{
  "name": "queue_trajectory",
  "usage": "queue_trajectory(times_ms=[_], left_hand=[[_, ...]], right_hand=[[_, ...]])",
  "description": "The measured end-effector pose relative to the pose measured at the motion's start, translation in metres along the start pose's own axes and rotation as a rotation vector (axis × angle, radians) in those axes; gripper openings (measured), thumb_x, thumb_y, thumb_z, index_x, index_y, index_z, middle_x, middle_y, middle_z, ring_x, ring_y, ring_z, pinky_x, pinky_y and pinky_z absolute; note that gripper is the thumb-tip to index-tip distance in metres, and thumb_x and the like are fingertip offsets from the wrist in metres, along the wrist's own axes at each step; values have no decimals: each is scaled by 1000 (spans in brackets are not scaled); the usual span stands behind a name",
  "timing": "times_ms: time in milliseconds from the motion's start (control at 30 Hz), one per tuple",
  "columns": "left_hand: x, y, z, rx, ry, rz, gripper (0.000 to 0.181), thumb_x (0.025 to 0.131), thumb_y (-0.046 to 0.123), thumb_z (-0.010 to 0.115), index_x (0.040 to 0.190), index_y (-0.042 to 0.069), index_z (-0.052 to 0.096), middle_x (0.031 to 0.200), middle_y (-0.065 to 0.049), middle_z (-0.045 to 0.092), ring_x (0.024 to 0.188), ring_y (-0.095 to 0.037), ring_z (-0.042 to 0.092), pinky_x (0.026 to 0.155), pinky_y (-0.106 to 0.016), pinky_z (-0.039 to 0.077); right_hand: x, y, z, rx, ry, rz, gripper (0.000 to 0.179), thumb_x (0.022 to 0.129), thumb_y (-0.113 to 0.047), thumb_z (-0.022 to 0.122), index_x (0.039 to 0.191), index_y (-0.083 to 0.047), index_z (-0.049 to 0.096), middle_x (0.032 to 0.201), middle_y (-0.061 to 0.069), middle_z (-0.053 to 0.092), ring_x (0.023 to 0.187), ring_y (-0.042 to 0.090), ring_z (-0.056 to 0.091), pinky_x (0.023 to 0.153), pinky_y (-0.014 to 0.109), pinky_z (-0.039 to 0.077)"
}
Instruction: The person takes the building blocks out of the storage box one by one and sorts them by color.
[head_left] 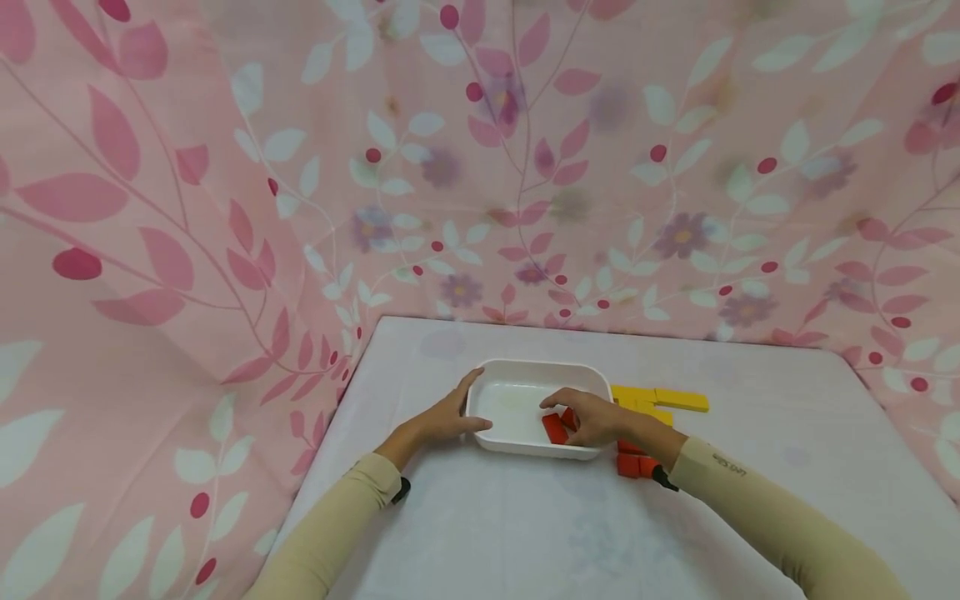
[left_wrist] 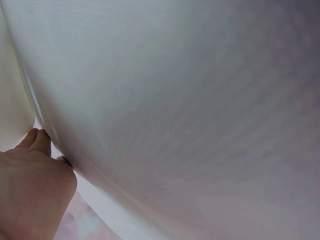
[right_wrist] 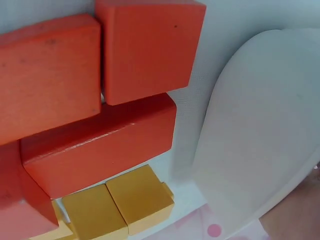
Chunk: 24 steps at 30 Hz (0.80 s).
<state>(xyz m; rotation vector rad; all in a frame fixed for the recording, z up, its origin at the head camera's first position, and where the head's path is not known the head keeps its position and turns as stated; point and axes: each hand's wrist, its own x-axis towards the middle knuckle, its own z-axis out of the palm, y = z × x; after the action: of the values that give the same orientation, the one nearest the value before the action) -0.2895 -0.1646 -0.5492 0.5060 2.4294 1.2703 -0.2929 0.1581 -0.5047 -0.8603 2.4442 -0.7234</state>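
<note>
A white rectangular tray (head_left: 513, 448) with raised walls sits on the table. My left hand (head_left: 448, 418) holds its left end, the fingers along the back left rim and the thumb over the front left. In the left wrist view, the left hand's fingertips (left_wrist: 41, 137) meet the rim. My right hand (head_left: 594, 418) reaches over the right wall into the tray, its fingers arched around red blocks (head_left: 554, 429) lying inside. I cannot tell whether it grips one. In the right wrist view only a bit of the right hand (right_wrist: 295, 210) shows, behind the tray wall (right_wrist: 260, 125).
Right of the tray, partly under my right forearm, lie several red blocks (head_left: 628, 466) and yellow blocks (head_left: 681, 400). Up close, red blocks (right_wrist: 150, 50) sit beside yellow ones (right_wrist: 140, 195). The table (head_left: 480, 533) has a white cover; pink floral cloth (head_left: 525, 167) hangs behind it.
</note>
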Motion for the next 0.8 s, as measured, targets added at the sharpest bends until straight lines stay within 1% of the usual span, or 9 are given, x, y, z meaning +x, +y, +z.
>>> queue_trajectory(times_ms=[67, 133, 233, 300, 500, 633, 800], left_hand=[[0, 0, 0, -4, 0, -8, 103, 84, 43, 75, 157, 39, 2, 165, -8, 15, 148, -27, 24, 120, -54, 21], [1, 0, 0, 2, -1, -13, 103, 84, 44, 75, 157, 40, 2, 164, -8, 16, 148, -26, 24, 120, -53, 21], [1, 1, -1, 17, -3, -16, 103, 84, 47, 74, 157, 40, 3, 164, -8, 17, 148, -26, 25, 120, -53, 22], [1, 2, -1, 16, -1, -9, 103, 83, 47, 75, 158, 38, 3, 164, -9, 18, 148, -27, 25, 120, -54, 21], [0, 3, -1, 6, 0, 5, 102, 84, 44, 74, 158, 33, 4, 163, -12, 18, 148, -31, 25, 119, -57, 21], [0, 3, -1, 9, -1, -7, 102, 84, 43, 74, 158, 34, 5, 163, -11, 19, 147, -29, 26, 120, -56, 21], [0, 2, -1, 11, -2, -10, 103, 84, 45, 74, 158, 35, 4, 163, -9, 19, 147, -27, 25, 120, -54, 20]], right_hand=[[0, -1, -1, -18, -15, -2, 66, 78, -8, 82, 138, -17, 54, 141, 4, 51, 114, 23, 50, 93, 38, 56], [1, -2, -1, -48, -28, -2, 65, 79, -5, 80, 138, -15, 55, 140, 5, 52, 119, 24, 49, 98, 43, 52], [1, -4, 0, -80, -35, 9, 66, 78, -4, 80, 138, -14, 55, 138, 5, 53, 120, 24, 48, 102, 46, 49], [2, -5, 1, -99, -29, 18, 66, 77, -7, 82, 138, -14, 55, 136, 5, 54, 118, 22, 49, 103, 46, 49], [6, -5, 4, -110, -13, 39, 61, 77, -13, 84, 133, -14, 59, 130, 3, 56, 113, 20, 50, 102, 45, 50], [8, -3, 6, -105, -9, 42, 59, 77, -14, 84, 131, -16, 61, 129, 2, 56, 111, 19, 50, 100, 43, 51], [10, -1, 6, -83, 6, 16, 59, 77, -13, 84, 131, -17, 60, 125, 1, 57, 109, 18, 51, 95, 40, 54]])
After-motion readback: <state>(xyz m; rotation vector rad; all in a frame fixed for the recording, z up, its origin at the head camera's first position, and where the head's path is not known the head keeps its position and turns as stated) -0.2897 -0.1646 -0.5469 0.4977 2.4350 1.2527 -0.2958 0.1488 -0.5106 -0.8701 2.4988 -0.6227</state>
